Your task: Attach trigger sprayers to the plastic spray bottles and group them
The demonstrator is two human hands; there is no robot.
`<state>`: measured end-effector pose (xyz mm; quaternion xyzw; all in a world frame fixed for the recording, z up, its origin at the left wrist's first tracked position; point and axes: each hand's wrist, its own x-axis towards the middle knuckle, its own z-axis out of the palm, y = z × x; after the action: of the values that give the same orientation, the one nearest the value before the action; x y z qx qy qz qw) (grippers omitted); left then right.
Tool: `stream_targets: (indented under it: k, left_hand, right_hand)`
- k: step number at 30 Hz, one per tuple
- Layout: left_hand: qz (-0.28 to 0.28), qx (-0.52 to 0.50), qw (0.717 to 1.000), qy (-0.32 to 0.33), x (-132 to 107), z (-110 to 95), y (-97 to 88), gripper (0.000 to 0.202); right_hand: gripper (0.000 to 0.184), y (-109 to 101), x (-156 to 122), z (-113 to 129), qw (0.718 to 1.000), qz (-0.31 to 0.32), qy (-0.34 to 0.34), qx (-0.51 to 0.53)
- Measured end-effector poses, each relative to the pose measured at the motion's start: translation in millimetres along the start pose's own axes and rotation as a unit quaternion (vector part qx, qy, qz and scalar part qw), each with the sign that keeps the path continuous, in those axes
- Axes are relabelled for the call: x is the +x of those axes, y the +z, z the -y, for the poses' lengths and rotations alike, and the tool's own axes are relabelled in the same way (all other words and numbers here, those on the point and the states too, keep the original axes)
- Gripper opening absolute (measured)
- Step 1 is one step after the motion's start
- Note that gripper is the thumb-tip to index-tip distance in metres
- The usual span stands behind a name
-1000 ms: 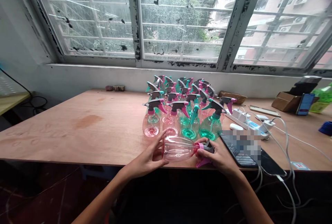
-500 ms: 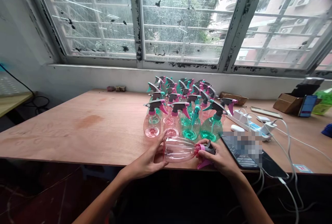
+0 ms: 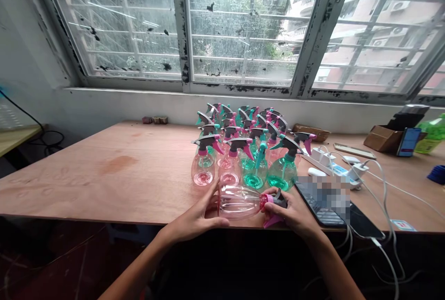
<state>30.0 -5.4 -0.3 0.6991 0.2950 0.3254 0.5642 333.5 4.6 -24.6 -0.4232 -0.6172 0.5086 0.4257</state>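
A clear pink spray bottle (image 3: 239, 201) lies sideways between my hands at the table's front edge, its base to the left. My left hand (image 3: 201, 214) is wrapped round the base end, thumb below and fingers behind. At the neck, my right hand (image 3: 287, 209) grips the pink collar and the dark trigger head, whose pink trigger points down. Just behind the held bottle stand several upright spray bottles in rows, among them a pink one (image 3: 203, 170) and a green one (image 3: 283, 172), with grey, pink and teal heads.
Right of the bottles lie a dark tablet (image 3: 320, 205), a phone (image 3: 363, 221) and a white power strip (image 3: 328, 165) with trailing cables. Farther right stands an open cardboard box (image 3: 382, 140). Small brown blocks (image 3: 155, 120) sit at the back left of the wooden table (image 3: 86, 179).
The left thumb has shifted slightly to the right along the bottle's underside. Both hands keep their hold, and the view has moved a little.
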Motion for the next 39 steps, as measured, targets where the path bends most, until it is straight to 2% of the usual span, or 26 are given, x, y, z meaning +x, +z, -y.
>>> stream_targets:
  k: [3, 7, 10, 13, 18, 21, 24, 26, 30, 34, 36, 39]
  left_hand:
    - [0.011, -0.001, 1.000, 0.008, 0.3, 0.6, -0.6, 0.093]
    - [0.017, 0.006, 0.999, 0.043, 0.8, 1.7, -0.6, 0.095]
    - [0.014, -0.004, 1.000, 0.021, 0.5, 0.7, -0.1, 0.102]
    - [0.006, -0.004, 1.000, 0.009, 0.2, 0.6, -0.3, 0.095]
    - [0.008, 0.012, 0.999, 0.050, 1.5, 4.1, -1.1, 0.090]
    - [0.010, -0.026, 0.999, 0.031, 1.9, 3.2, -0.7, 0.101]
    - [0.010, -0.032, 0.999, 0.004, 1.6, 1.0, -0.7, 0.094]
    - [0.015, -0.017, 1.000, 0.013, 1.5, 1.4, -1.1, 0.088]
    - [0.014, 0.013, 0.999, 0.051, 1.7, 5.7, -1.4, 0.088]
    - [0.015, -0.001, 1.000, 0.014, 1.1, 4.2, -0.7, 0.102]
    - [0.013, -0.003, 1.000, -0.002, 0.6, 2.1, -0.5, 0.099]
    - [0.008, 0.011, 1.000, 0.008, -0.1, 1.3, -0.2, 0.095]
  right_hand:
    - [0.041, 0.3, 0.0, -0.4, 1.000, 0.014, 0.009, 0.020]
    - [0.039, 1.0, -0.5, 1.7, 1.000, 0.014, 0.005, 0.026]
    - [0.040, 1.3, -0.8, 4.5, 1.000, 0.013, 0.006, 0.017]
    - [0.042, 2.0, -0.5, 6.6, 1.000, 0.011, 0.005, 0.010]
    - [0.045, 3.3, -0.4, 8.2, 1.000, 0.000, 0.009, 0.015]
    - [0.043, 3.4, -0.9, 8.6, 1.000, 0.003, 0.008, 0.017]
    - [0.041, 3.2, -0.9, 8.7, 1.000, 0.004, 0.008, 0.017]
    - [0.041, 3.2, -0.5, 8.7, 1.000, 0.004, 0.008, 0.019]
    - [0.041, 3.4, 0.2, 9.2, 1.000, 0.008, 0.014, 0.025]
    - [0.040, 3.0, -0.8, 9.1, 1.000, 0.008, 0.010, 0.019]
    - [0.039, 2.6, -1.0, 7.8, 1.000, 0.009, 0.006, 0.018]
    - [0.039, 2.0, -0.3, 4.8, 1.000, 0.010, 0.006, 0.025]
